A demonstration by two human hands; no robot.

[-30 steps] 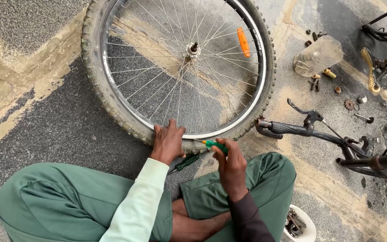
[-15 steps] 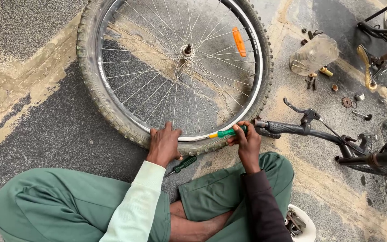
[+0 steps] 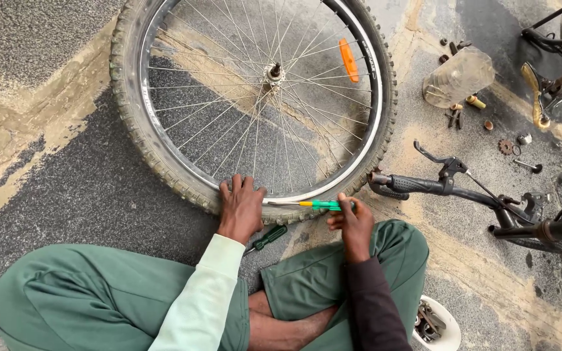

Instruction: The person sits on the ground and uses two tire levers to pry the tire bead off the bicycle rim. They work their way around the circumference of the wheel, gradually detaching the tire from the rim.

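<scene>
while the left hand point(image 3: 240, 209) presses flat, fingers spread, on the knobby tyre point(image 3: 164, 172) at the wheel's near edge, the right hand point(image 3: 352, 224) is closed around a green-handled screwdriver point(image 3: 310, 205), tip at the rim beside the left hand. tyre rubber likely stiff; best gripped at the bead.

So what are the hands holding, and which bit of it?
The right hand grips a green-and-yellow-handled screwdriver by its handle end. The left hand holds nothing; it presses flat on the knobbly black bicycle tyre.
</scene>
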